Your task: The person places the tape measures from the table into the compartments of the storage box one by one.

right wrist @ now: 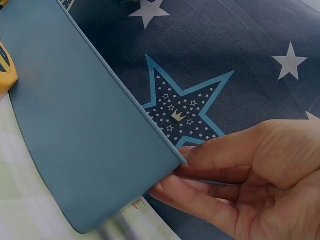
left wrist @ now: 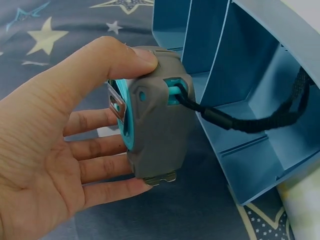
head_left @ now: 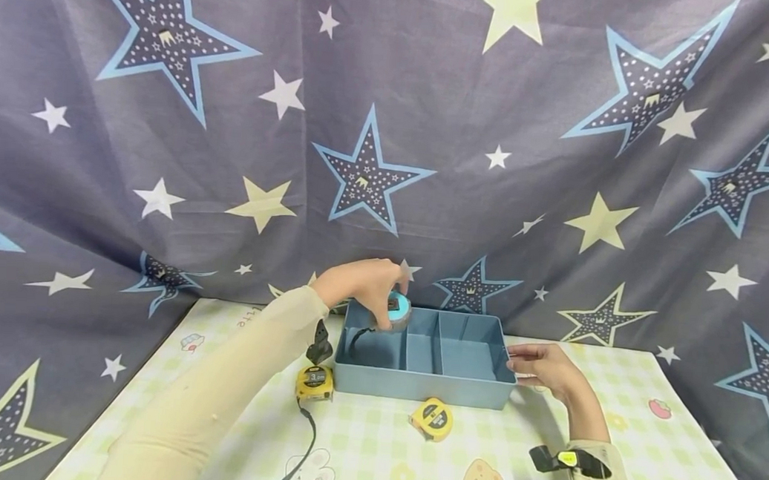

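Note:
My left hand (head_left: 369, 287) grips a grey and turquoise tape measure (left wrist: 162, 117) between thumb and fingers, over the left compartment of a blue divided box (head_left: 424, 385). Its black strap (left wrist: 250, 124) hangs toward the inside of that compartment. In the left wrist view a metal clip shows on the turquoise face. On the other side, my right hand (head_left: 546, 366) pinches the box's right end wall; the right wrist view has thumb and fingers at the rim corner. The box's compartments hold nothing that shows.
Before the box lie two yellow tape measures, one (head_left: 315, 382) at its left corner with a long black strap (head_left: 302, 454), another (head_left: 434, 420) near the middle. A checked cloth (head_left: 369, 455) covers the table. A dark star-patterned curtain (head_left: 459, 223) hangs right behind the box.

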`<state>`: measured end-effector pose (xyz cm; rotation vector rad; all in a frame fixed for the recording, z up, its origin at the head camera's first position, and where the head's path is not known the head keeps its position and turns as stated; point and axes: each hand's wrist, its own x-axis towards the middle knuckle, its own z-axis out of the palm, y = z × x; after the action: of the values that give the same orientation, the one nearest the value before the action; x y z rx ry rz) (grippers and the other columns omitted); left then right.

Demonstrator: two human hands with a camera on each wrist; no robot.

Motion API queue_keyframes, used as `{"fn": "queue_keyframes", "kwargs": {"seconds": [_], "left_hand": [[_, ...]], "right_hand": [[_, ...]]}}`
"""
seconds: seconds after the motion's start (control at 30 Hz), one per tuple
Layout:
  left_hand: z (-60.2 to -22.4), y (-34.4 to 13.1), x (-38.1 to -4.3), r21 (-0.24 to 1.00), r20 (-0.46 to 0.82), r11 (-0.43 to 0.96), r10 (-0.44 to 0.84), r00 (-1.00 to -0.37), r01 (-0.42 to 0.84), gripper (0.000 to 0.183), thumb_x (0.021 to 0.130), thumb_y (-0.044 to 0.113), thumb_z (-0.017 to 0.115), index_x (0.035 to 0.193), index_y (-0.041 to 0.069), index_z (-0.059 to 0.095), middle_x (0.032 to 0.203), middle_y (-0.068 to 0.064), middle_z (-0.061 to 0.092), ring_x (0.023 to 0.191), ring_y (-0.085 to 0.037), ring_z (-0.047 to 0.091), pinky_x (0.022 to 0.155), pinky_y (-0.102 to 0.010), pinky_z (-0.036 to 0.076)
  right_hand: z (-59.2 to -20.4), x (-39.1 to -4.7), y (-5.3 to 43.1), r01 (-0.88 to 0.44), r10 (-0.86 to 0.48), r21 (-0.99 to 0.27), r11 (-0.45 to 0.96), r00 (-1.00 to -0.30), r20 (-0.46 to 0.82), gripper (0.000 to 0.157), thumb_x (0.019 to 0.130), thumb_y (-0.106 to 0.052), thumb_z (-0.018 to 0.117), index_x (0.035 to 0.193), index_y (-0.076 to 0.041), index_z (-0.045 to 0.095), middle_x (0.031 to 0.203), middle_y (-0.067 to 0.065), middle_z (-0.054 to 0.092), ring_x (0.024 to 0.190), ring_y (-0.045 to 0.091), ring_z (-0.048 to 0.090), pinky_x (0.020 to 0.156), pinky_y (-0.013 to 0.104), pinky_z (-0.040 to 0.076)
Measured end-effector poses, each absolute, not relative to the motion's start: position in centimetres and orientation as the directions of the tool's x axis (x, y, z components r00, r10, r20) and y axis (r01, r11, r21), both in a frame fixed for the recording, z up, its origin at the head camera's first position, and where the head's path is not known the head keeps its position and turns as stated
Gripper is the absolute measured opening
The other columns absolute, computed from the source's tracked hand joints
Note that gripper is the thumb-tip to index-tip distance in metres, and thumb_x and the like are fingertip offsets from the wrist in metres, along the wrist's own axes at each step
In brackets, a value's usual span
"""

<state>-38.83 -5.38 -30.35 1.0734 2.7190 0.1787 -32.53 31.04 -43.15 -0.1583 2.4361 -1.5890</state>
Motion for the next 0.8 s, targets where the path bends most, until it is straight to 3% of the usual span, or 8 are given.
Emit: {"fn": "queue_keyframes", "kwargs": {"seconds": [0.33, 0.8], "left_hand": [[-31.1, -5.3, -39.6, 0.219, -0.178, 0.735, 0.676, -0.715, 0.641, 0.064, 0.073, 0.028, 0.090, 0.128, 0.006, 0.065, 0.098, 0.001, 0.070, 0.074, -0.011, 0.058, 0.067, -0.026, 0.051], [-32.1, -5.2, -40.5, 0.223, -0.200, 0.769, 0.638, -0.744, 0.599, 0.069, 0.073, 0.030, 0.089, 0.131, 0.002, 0.063, 0.102, -0.003, 0.069, 0.074, -0.012, 0.054, 0.066, -0.025, 0.048]], "right_hand": [[-43.2, -32.5, 31.0, 0.031, -0.215, -0.912, 0.409, -0.968, -0.129, 0.046, 0.098, -0.005, 0.063, 0.134, 0.020, 0.052, 0.129, 0.033, 0.063, 0.106, 0.020, 0.070, 0.091, 0.045, 0.060], [-43.2, -32.7, 31.1, 0.039, -0.214, -0.916, 0.400, -0.967, -0.135, 0.046, 0.098, -0.005, 0.064, 0.135, 0.020, 0.052, 0.128, 0.030, 0.065, 0.102, 0.016, 0.070, 0.092, 0.044, 0.060]]}}
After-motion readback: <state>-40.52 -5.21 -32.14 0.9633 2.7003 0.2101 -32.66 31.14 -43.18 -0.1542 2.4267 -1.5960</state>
